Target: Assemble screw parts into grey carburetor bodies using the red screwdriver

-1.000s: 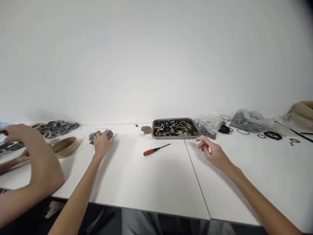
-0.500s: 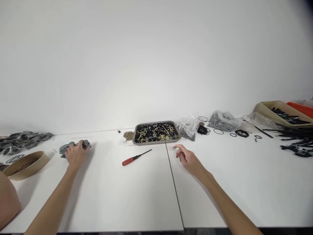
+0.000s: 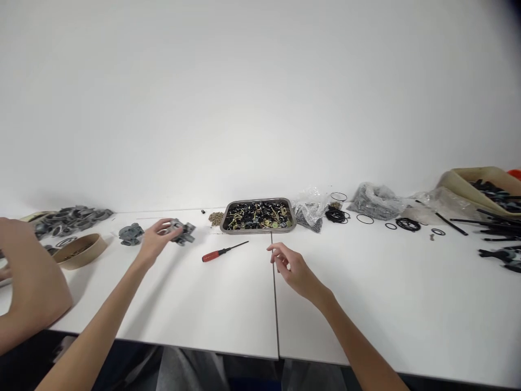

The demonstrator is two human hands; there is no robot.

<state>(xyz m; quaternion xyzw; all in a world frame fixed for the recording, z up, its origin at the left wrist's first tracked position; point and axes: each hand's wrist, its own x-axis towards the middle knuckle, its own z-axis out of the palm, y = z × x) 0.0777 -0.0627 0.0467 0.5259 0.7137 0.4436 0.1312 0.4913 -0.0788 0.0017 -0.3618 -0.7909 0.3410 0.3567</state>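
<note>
A grey moulded part [image 3: 184, 233] is gripped in my left hand [image 3: 157, 239], held over the white table left of the screwdriver. Another grey part [image 3: 131, 234] lies on the table behind my left wrist. My right hand [image 3: 293, 269] holds nothing; its fingers are loosely curled and apart, near the seam between the table tops. Between my hands lies a screwdriver [image 3: 211, 256] with a red handle and dark shaft. Behind it, a metal tray [image 3: 260, 231] contains mixed screws and black pieces, with a small pile of brass-coloured bits [image 3: 215, 219] at its left.
At left, another person's arm [image 3: 36, 282] reaches in beside a tan bowl [image 3: 97, 251] and a heap of grey parts [image 3: 69, 220]. Plastic bags [image 3: 372, 201], black rings [image 3: 408, 224], black strips [image 3: 451, 224] and a cream bin [image 3: 451, 182] line the right back.
My left hand has lifted a grey part and moved right with it, leaving another on the table. My right hand has shifted slightly left. The other person's arm reaches further into view.
</note>
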